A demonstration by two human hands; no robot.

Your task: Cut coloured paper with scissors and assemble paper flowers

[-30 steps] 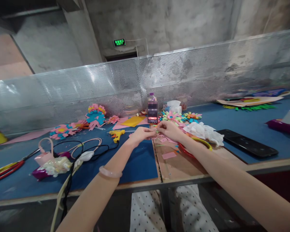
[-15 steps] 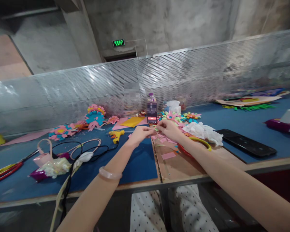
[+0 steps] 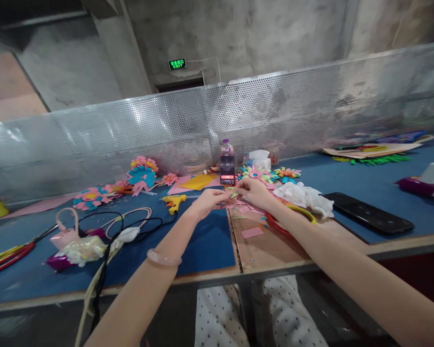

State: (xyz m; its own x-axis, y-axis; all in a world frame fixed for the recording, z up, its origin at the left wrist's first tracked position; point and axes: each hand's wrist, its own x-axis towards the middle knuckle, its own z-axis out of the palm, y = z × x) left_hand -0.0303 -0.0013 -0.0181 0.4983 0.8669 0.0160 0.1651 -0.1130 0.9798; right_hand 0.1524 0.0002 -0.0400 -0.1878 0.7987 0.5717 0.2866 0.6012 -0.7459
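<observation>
**Paper-flower bench: small piece in hand, mid-assembly**

Near edge: bare wooden board (image 3: 271,250) with one loose pink paper slip (image 3: 252,233); blue mat (image 3: 202,246) to its left.

Middle, over the seam of mat and board: left hand (image 3: 206,201) and right hand (image 3: 252,192), fingertips drawn together from either side, both pinched shut on a small green paper piece (image 3: 233,193). The piece is tiny and partly hidden; its long axis appears to run left to right between the hands, with one tip pointing up and away. I cannot read it more exactly.

Left of the hands: yellow glue gun (image 3: 175,201), lying unused, with black cable (image 3: 130,226).

Right: white crumpled tissue (image 3: 304,196), black phone (image 3: 372,220).

Far: finished paper flowers (image 3: 264,174), more paper flowers (image 3: 142,172) to the left, standing phone (image 3: 227,169), perforated metal screen (image 3: 130,130).

Judgement: several flowers are complete; this piece is being shaped, with gluing apparently not yet begun.
</observation>
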